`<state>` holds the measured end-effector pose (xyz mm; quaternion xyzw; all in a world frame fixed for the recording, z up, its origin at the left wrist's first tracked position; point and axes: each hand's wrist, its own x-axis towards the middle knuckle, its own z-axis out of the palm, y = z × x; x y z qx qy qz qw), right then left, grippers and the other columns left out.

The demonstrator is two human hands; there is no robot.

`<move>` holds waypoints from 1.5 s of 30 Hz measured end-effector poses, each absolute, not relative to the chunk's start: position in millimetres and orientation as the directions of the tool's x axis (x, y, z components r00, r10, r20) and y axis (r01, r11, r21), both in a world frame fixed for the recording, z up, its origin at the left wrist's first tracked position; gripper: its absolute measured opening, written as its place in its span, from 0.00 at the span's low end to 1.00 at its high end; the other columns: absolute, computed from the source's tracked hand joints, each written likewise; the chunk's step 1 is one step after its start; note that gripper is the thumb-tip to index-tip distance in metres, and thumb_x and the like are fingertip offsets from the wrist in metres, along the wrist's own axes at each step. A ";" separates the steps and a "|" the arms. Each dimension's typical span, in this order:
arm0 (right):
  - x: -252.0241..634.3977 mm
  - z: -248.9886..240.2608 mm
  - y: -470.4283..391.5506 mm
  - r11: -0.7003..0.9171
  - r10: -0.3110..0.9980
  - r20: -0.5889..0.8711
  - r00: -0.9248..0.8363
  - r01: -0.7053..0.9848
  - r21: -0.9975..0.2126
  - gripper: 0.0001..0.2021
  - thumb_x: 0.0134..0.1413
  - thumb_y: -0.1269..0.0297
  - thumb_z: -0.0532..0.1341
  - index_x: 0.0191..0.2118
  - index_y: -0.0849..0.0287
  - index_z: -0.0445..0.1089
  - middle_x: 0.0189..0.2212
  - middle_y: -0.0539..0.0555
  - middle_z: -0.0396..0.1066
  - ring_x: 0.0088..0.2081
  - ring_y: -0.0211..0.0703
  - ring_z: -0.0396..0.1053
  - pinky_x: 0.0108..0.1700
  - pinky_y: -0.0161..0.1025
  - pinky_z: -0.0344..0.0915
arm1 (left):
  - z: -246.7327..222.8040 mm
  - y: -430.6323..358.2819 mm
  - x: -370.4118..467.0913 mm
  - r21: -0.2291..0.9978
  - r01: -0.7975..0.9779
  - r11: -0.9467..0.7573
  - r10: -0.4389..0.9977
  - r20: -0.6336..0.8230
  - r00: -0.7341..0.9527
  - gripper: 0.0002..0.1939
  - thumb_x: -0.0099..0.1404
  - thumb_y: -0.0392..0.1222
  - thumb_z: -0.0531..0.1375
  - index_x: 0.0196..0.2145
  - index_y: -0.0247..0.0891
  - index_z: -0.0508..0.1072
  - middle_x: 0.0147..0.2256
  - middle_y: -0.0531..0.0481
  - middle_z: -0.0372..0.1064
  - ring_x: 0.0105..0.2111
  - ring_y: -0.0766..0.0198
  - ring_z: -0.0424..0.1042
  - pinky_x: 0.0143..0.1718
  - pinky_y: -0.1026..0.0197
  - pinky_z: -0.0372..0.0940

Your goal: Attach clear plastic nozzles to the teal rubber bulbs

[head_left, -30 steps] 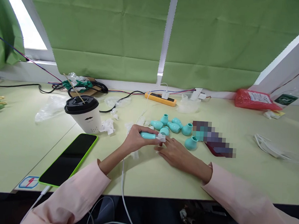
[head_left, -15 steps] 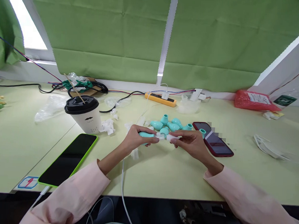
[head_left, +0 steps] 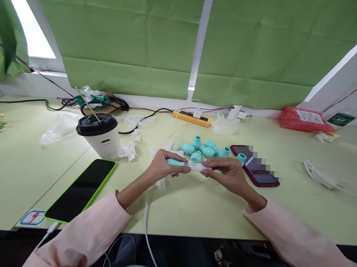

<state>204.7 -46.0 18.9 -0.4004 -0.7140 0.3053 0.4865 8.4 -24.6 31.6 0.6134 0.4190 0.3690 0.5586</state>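
Note:
My left hand [head_left: 164,163] is closed around a turquoise bulb-shaped piece [head_left: 176,162] with a clear, tube-like end pointing right. Between thumb and fingers, my right hand [head_left: 226,170] pinches a small translucent white piece [head_left: 203,167]. The two pieces meet end to end in front of me; my fingers partly hide where they join. Just beyond my hands lies a group of several turquoise bulb-shaped pieces [head_left: 207,151], some standing with their round openings up, others on their sides.
A lidded paper cup [head_left: 104,143] and a green-cased phone [head_left: 82,190] are at left. Behind the right hand lies a red-cased phone [head_left: 262,173]. Farther back are a yellow power strip [head_left: 191,118] and a red package [head_left: 303,119]. A white cable [head_left: 147,216] crosses the front edge.
The white piece in my right hand has come up against the clear end of the turquoise piece, narrowing the gap between them. My left hand has barely moved.

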 end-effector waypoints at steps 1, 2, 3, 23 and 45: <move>204.8 19.8 -46.4 0.500 0.864 0.453 -0.218 0.285 -0.818 0.08 0.34 0.69 0.65 0.28 0.57 0.73 0.25 0.52 0.72 0.29 0.44 0.69 0.28 0.39 0.69 | 31.2 -24.5 8.3 0.994 0.102 -0.025 0.925 -0.016 0.379 0.15 0.38 0.43 0.65 0.26 0.33 0.74 0.16 0.53 0.64 0.15 0.73 0.59 0.17 0.67 0.56; 204.9 20.6 -46.7 0.503 0.862 0.451 -0.230 0.294 -0.813 0.07 0.35 0.68 0.65 0.28 0.57 0.73 0.25 0.52 0.72 0.30 0.44 0.69 0.28 0.39 0.69 | 30.7 -24.3 8.2 0.994 0.102 -0.025 0.925 -0.016 0.380 0.16 0.38 0.43 0.65 0.26 0.33 0.74 0.16 0.53 0.64 0.15 0.73 0.59 0.17 0.67 0.56; 205.1 21.1 -46.7 0.503 0.862 0.445 -0.242 0.300 -0.810 0.07 0.35 0.68 0.65 0.28 0.57 0.73 0.25 0.52 0.72 0.30 0.45 0.69 0.29 0.40 0.69 | 30.2 -24.1 8.1 0.994 0.104 -0.025 0.925 -0.017 0.380 0.16 0.37 0.43 0.65 0.26 0.33 0.74 0.16 0.53 0.64 0.15 0.73 0.59 0.17 0.67 0.56; 202.6 9.1 -40.9 0.390 0.887 0.340 -0.313 0.114 -0.914 0.05 0.34 0.70 0.65 0.24 0.58 0.72 0.27 0.53 0.71 0.31 0.42 0.69 0.31 0.38 0.67 | 26.8 -20.0 6.5 0.976 0.194 -0.102 0.910 0.013 0.415 0.19 0.37 0.46 0.65 0.27 0.31 0.74 0.20 0.49 0.67 0.17 0.72 0.60 0.16 0.68 0.55; 194.6 7.0 -43.9 0.345 0.909 0.315 -0.272 0.069 -0.936 0.04 0.34 0.67 0.65 0.22 0.60 0.71 0.23 0.52 0.70 0.26 0.38 0.65 0.27 0.36 0.65 | 23.3 -19.4 6.6 0.978 0.185 -0.097 0.910 0.012 0.414 0.19 0.37 0.46 0.65 0.28 0.31 0.74 0.21 0.49 0.67 0.17 0.71 0.59 0.17 0.67 0.54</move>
